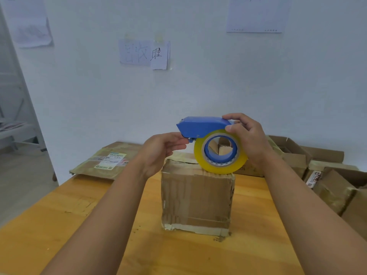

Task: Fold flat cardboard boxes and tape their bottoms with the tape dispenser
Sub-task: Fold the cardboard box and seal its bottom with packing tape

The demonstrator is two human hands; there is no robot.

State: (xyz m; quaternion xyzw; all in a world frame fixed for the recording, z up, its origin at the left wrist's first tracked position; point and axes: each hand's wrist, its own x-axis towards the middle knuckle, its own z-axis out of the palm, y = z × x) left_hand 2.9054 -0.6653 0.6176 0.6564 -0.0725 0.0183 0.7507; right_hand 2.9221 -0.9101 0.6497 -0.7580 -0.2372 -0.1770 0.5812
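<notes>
- The blue tape dispenser [200, 127] was up in the air, just above the top of the box [196, 197].
- A yellow roll of tape [220, 152] sat on the dispenser, and the bottom of the roll was at the top edge of the box. I could not tell if it touched.
- The right hand [248, 135] held the back end of the dispenser. Its fingers [231, 116] were curled over the top and its thumb pressed on the side by the roll.
- The left hand [160, 151] was at the front end, under the blue nose. Its fingers [179, 146] were bent and close together, with the tips touching the little part under the nose. I could not tell if they pinched any tape.
- The box stood upright in the middle of the wooden surface [59, 225]. It was brown and worn, with old tape along its bottom edge.
- A flat box [107, 159] with stickers on it lay at the far left of the surface.
- More open boxes [335, 183] were piled on the right.
- Sheets of paper [145, 53] hung on the white wall [198, 86] behind.
</notes>
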